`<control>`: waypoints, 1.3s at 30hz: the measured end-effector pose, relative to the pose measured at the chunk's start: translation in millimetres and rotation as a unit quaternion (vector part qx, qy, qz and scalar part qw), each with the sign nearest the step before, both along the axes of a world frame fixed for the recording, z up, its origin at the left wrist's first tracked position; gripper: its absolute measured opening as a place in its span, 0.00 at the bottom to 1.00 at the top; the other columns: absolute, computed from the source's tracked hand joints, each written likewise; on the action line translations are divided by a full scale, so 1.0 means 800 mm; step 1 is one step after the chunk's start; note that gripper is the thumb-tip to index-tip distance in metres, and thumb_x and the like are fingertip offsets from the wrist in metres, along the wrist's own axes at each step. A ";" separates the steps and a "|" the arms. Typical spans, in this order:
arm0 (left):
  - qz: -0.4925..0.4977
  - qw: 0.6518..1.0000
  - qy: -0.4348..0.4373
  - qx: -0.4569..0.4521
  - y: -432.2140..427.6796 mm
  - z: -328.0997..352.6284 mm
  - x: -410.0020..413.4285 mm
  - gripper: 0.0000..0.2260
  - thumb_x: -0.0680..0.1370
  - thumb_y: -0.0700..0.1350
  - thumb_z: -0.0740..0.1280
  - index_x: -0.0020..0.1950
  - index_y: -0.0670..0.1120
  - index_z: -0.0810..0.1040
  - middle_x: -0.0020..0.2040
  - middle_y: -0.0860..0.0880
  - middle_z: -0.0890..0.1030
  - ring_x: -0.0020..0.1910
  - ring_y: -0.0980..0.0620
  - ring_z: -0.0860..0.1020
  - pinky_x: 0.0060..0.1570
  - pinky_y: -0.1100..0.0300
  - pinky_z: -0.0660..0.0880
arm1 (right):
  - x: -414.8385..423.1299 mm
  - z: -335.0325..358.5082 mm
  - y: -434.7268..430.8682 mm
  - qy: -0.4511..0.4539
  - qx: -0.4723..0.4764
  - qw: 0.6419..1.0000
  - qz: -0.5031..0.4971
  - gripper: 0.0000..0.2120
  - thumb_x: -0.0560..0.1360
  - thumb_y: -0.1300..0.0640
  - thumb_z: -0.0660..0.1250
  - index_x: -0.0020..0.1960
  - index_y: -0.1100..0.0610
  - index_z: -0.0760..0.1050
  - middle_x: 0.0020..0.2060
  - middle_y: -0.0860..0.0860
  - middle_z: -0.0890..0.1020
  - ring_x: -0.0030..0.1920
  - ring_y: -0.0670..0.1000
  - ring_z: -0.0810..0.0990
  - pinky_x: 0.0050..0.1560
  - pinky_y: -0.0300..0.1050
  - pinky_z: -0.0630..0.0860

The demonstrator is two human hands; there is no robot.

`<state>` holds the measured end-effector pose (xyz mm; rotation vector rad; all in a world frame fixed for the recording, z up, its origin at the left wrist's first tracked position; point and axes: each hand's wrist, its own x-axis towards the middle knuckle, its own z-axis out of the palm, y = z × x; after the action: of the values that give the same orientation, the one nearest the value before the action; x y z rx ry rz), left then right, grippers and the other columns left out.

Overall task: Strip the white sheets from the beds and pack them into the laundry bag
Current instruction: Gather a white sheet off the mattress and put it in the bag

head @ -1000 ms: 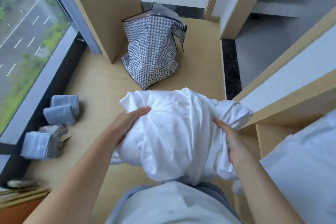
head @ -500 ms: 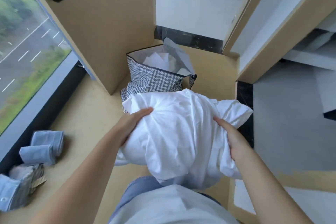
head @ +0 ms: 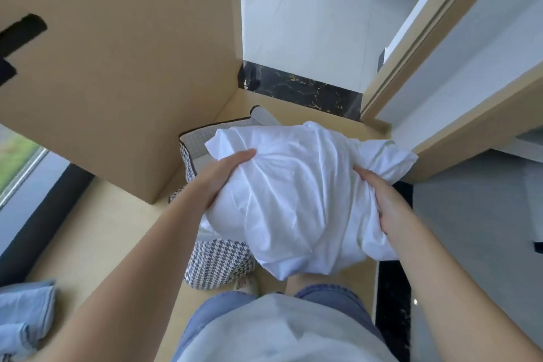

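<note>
While both hands clasp it, a bundle of white sheets [head: 293,194] hangs over the laundry bag [head: 217,261]

Seen from above, the left hand [head: 223,176] wraps over the upper left side of the bundle, its fingers laid along the cloth, which puckers under the fingertips. The right hand [head: 382,203] grips the lower right side, fingers dug into the folds. Between them the bundle is held in the air, crumpled into a rounded lump, with one loose corner sticking out to the right.

Beneath and behind it stands the laundry bag, in a dark-and-white houndstooth check with dark trim along its rim. The bundle covers most of the open mouth; only the far left corner of the rim and part of the near wall show. Whether the sheets touch the bag I cannot tell. The bag stands on the pale wooden floor [head: 102,229], close against the corner of a tall wooden panel [head: 132,67].

Blue towels [head: 26,311], blurred, lie on the floor at the lower left, well apart from the bag and near a window [head: 17,167]. Beyond the bag a strip of black marble [head: 302,91] borders a light tiled floor [head: 308,9]. At the bottom edge the person's white shirt [head: 279,332] and denim shorts [head: 223,311] show, with a foot [head: 246,283] just beside the bag
</note>
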<state>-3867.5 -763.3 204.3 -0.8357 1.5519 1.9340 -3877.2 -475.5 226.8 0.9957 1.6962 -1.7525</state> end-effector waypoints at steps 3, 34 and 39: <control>0.030 0.999 -0.008 0.009 0.005 -0.019 -0.066 0.32 0.60 0.61 0.79 0.59 0.46 0.81 0.51 0.43 0.84 0.49 0.39 0.83 0.54 0.42 0.78 | -0.088 -0.013 0.004 -0.013 0.006 1.000 0.018 0.16 0.68 0.45 0.74 0.50 0.54 0.79 0.45 0.55 0.84 0.47 0.57 0.82 0.42 0.49 0.74; -0.158 0.865 -0.228 -0.419 -0.008 -0.361 -0.029 0.17 0.79 0.45 0.59 0.66 0.40 0.71 0.61 0.40 0.75 0.60 0.39 0.73 0.57 0.50 0.70 | -0.143 -0.428 -0.308 0.069 0.147 0.700 0.695 0.20 0.71 0.43 0.70 0.55 0.53 0.68 0.54 0.52 0.79 0.56 0.56 0.77 0.47 0.45 0.67; -0.171 0.799 -0.177 -0.549 -0.045 -0.335 0.032 0.16 0.73 0.40 0.67 0.59 0.35 0.75 0.58 0.36 0.77 0.64 0.36 0.71 0.61 0.46 0.67 | -0.091 -0.454 -0.346 0.116 0.083 0.667 0.731 0.26 0.72 0.44 0.70 0.62 0.56 0.69 0.58 0.53 0.77 0.60 0.56 0.75 0.58 0.50 0.71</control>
<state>-3842.1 -799.1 -63.3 -1.1285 2.3187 0.4239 -3949.7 -752.5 -136.6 -0.6333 1.8241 -0.5632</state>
